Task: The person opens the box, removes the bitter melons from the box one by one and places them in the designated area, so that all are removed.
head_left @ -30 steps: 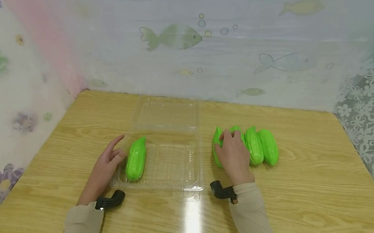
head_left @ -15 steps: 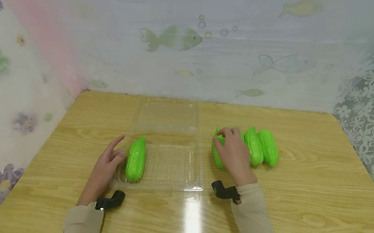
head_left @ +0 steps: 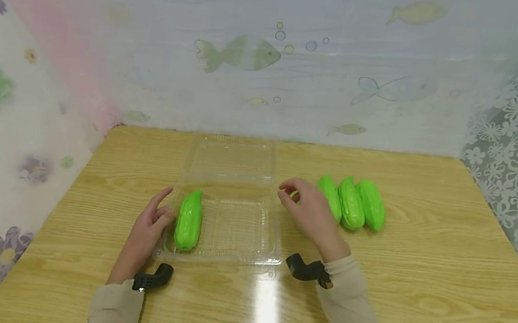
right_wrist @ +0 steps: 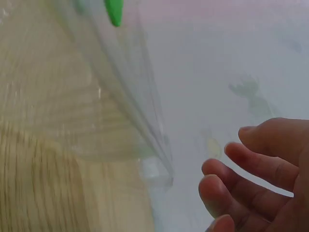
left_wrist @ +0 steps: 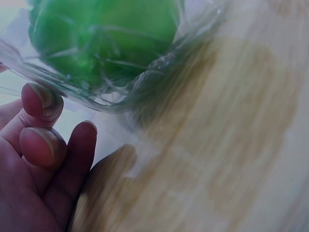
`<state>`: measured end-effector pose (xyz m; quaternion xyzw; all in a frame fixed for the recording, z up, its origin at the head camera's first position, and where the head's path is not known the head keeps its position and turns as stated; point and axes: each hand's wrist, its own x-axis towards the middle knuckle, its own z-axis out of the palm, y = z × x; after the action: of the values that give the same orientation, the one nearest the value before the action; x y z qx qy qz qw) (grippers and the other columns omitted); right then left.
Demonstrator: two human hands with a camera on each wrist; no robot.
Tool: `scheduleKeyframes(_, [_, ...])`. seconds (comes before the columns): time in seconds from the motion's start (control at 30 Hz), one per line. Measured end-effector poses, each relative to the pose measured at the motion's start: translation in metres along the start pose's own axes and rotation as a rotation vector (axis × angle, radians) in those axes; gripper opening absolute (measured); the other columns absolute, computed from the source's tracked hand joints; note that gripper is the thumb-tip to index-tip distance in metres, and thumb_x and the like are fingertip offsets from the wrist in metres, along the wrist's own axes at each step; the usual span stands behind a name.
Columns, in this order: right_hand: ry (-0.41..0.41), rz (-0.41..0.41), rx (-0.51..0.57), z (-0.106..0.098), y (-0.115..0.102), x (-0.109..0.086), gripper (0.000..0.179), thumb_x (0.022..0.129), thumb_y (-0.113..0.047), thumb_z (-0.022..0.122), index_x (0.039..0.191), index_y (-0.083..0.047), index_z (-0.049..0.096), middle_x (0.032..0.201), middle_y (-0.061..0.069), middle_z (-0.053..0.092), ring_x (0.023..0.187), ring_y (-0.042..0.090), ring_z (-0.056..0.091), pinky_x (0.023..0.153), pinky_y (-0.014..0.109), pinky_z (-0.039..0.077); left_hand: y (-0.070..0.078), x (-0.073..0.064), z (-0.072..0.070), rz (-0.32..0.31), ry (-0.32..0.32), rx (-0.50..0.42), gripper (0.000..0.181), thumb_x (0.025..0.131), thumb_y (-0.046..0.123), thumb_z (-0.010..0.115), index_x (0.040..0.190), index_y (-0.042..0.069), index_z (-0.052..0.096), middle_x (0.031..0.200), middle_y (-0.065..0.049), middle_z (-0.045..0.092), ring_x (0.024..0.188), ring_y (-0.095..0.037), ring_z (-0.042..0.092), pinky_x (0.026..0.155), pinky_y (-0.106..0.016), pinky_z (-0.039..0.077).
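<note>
A clear hinged plastic container [head_left: 230,231] lies open with one bright green, pod-shaped piece [head_left: 189,221] along its left side. My left hand [head_left: 146,231] is beside the container's left edge, index finger extended. In the left wrist view its fingertips [left_wrist: 46,147] come right at the clear wall. My right hand [head_left: 315,218] hovers just right of the container, thumb and fingers bent and apart. Nothing shows between these fingers [right_wrist: 215,191] in the right wrist view. Behind that hand a green pod is mostly hidden, with three more pods [head_left: 351,204] lined up to its right.
The container's clear lid [head_left: 232,158] is folded back toward the wall. A wood-grain table [head_left: 431,271] runs back to a wall sheet [head_left: 228,97] printed with fish. Black wrist cameras [head_left: 306,268] jut inward from both sleeves.
My right hand has shifted left from over the green pods toward the container's right edge, uncovering the second pod and covering most of the leftmost. My left hand has stayed put.
</note>
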<state>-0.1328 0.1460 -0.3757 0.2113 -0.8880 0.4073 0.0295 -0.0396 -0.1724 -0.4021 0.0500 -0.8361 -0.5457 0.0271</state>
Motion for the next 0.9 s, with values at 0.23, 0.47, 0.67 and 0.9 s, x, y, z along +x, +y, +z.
scheduleKeyframes(0.23, [-0.050, -0.040, 0.041, 0.009, -0.013, -0.001, 0.023, 0.089, -0.029, 0.054, 0.104, -0.013, 0.063, 0.094, -0.004, 0.061, 0.078, 0.012, 0.056, 0.067, 0.030, 0.044, -0.014, 0.005, -0.001, -0.010, 0.006, 0.009, 0.049, 0.094, 0.023, 0.044, 0.139, 0.033, 0.026, 0.094, -0.011, 0.055, 0.085, -0.017, 0.047, 0.075, -0.025, 0.035])
scheduleKeyframes(0.47, [-0.107, -0.084, 0.095, 0.023, -0.027, -0.003, 0.024, 0.089, -0.028, 0.054, 0.107, -0.013, 0.062, 0.096, -0.005, 0.060, 0.079, 0.011, 0.057, 0.066, 0.027, 0.044, -0.016, 0.007, -0.001, 0.009, 0.018, 0.012, 0.049, 0.094, 0.023, 0.045, 0.138, 0.034, 0.027, 0.093, -0.011, 0.055, 0.082, -0.015, 0.047, 0.074, -0.024, 0.036])
scheduleKeyframes(0.67, [-0.181, -0.088, 0.108, 0.036, -0.038, -0.006, 0.028, 0.089, -0.027, 0.054, 0.113, -0.013, 0.057, 0.095, -0.008, 0.058, 0.079, 0.008, 0.055, 0.065, 0.026, 0.044, -0.015, 0.006, -0.001, 0.005, 0.012, 0.016, 0.049, 0.094, 0.023, 0.044, 0.139, 0.033, 0.027, 0.093, -0.012, 0.055, 0.081, -0.015, 0.046, 0.072, -0.025, 0.036])
scheduleKeyframes(0.9, [-0.248, -0.095, 0.146, 0.051, -0.048, -0.010, 0.033, 0.089, -0.028, 0.052, 0.120, -0.014, 0.051, 0.095, -0.007, 0.057, 0.081, 0.008, 0.056, 0.066, 0.025, 0.044, -0.013, 0.005, -0.001, 0.000, 0.016, 0.015, 0.049, 0.094, 0.021, 0.044, 0.138, 0.034, 0.028, 0.091, -0.013, 0.054, 0.080, -0.015, 0.046, 0.072, -0.025, 0.035])
